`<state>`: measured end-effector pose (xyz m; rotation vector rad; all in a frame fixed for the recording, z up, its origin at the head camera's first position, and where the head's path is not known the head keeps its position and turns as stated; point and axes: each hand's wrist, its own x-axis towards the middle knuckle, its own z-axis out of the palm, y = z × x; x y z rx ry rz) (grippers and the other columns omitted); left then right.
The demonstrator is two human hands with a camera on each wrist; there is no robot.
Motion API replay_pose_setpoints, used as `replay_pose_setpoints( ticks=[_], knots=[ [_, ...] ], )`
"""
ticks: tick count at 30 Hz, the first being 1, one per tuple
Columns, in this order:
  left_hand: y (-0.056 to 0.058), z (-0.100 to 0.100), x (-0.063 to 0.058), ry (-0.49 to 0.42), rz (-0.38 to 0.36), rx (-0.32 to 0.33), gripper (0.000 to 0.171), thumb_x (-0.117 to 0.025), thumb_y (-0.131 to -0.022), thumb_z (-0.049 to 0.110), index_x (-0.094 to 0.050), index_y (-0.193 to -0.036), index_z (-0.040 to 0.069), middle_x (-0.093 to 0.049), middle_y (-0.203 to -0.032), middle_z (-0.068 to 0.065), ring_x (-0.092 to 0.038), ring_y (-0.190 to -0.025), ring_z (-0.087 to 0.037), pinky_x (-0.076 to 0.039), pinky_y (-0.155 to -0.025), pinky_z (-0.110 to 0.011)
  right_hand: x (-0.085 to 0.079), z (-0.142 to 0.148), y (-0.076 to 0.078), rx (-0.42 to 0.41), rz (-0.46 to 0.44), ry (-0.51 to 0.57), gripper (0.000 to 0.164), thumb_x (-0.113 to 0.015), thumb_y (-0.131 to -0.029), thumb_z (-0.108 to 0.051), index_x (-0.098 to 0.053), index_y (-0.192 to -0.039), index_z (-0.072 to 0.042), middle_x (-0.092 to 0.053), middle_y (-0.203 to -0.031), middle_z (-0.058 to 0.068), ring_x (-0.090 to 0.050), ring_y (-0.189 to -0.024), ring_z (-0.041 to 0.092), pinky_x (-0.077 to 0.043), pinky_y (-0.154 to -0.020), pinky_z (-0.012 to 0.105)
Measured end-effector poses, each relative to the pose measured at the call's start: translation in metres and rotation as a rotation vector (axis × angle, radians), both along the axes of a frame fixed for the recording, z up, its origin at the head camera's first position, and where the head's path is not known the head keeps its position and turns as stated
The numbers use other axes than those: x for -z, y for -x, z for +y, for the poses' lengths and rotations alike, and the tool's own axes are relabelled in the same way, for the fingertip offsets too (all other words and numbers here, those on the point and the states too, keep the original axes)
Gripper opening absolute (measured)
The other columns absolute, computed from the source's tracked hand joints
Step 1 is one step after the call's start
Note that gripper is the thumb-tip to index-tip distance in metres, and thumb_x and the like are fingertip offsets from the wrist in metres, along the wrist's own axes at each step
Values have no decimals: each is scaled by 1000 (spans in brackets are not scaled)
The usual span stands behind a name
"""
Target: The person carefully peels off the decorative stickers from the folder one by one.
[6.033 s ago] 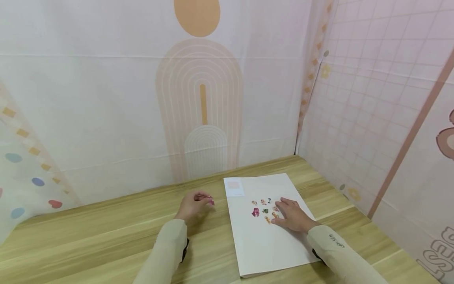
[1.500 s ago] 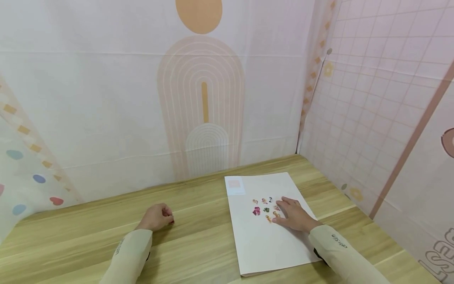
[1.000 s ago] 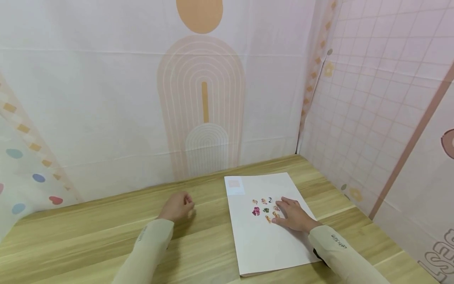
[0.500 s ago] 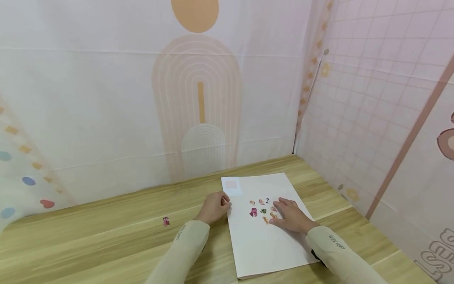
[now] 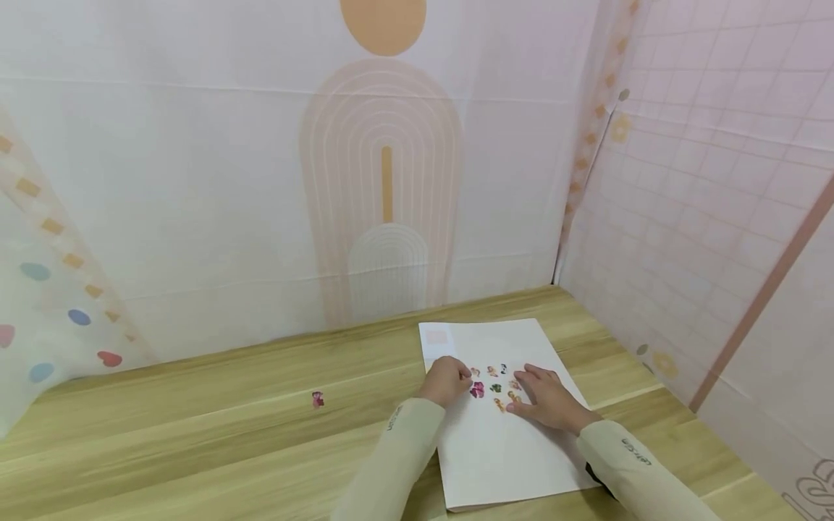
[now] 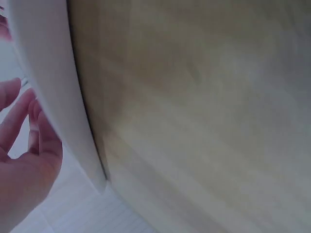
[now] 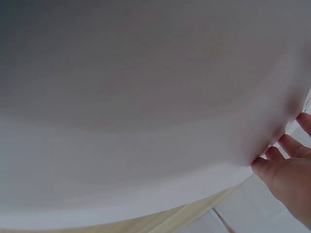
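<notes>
Paper, right hand spread near right edge; left hand curled, hold unclear

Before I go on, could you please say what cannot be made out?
Head: design of the pink piece, too small.
Head: whether the left hand holds anything; its back hides this.
Head: sheet under the right hand, covered by it.
Right wrist: part of right hand, cut by right edge.

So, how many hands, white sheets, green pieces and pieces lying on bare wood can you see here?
Hands: 2, the left hand and the right hand
White sheet: 1
Green piece: 1
Dark pink piece on bare wood: 1
Total: 5
</notes>
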<state>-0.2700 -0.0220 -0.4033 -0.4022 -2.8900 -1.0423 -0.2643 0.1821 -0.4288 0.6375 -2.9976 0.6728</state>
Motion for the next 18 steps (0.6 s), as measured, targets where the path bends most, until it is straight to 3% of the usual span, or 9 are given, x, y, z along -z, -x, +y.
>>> replay_pose_setpoints(
  ticks=[9, 18],
  knots=[
    [-3, 15, 9, 8, 56, -130, 10, -70, -71, 4, -70, -81, 4, -59, -83, -9, -53, -81, -25, -43, -70, -31, -2, 1, -1, -1, 3, -2, 62, -66, -77, -34, -47, -122, 5, -36, -128, 29, -30, -117, 46, -26, -94, 54],
    [-4, 18, 16, 50, 83, -153, 10, -72, -69, 6, -71, -79, 9, -57, -82, -7, -51, -82, -26, -41, -71, -34, -1, -1, -2, 5, -6, 0, 63, -66, -77, -35, -47, -122, 5, -36, -129, 29, -30, -118, 45, -26, -94, 54]
  ],
)
